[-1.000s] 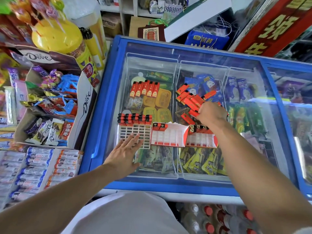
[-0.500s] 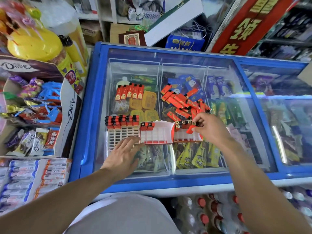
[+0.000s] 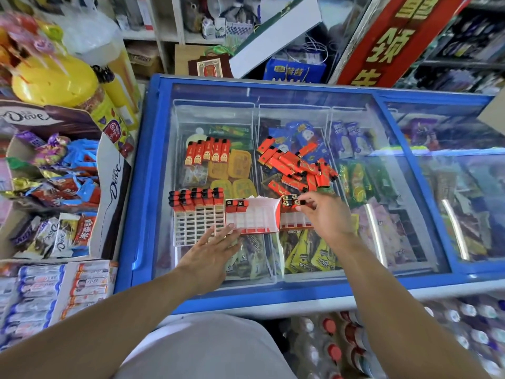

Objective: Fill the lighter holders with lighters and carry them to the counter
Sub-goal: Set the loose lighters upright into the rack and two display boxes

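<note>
Right grip point(image 3: 322, 214) pinches a lighter point(image 3: 302, 202) over the right holder point(image 3: 296, 214) on the freezer lid point(image 3: 396, 187), left grip point(image 3: 210, 253) lies spread flat touching the middle holder point(image 3: 252, 217), loose lighters point(image 3: 297, 165) piled just behind.

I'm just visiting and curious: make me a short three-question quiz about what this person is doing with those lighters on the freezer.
1. True or false: the white grid holder on the left has its far row filled with red lighters.
2. Which hand pinches a red lighter over the right-hand red-and-white holder? A) left hand B) right hand
3. Fill in: the loose pile of red lighters lies on the glass lid of the blue ____.

Key:
1. True.
2. B: the right hand pinches it, while the left hand lies flat, fingertips at the middle red-and-white holder.
3. Freezer.
</note>
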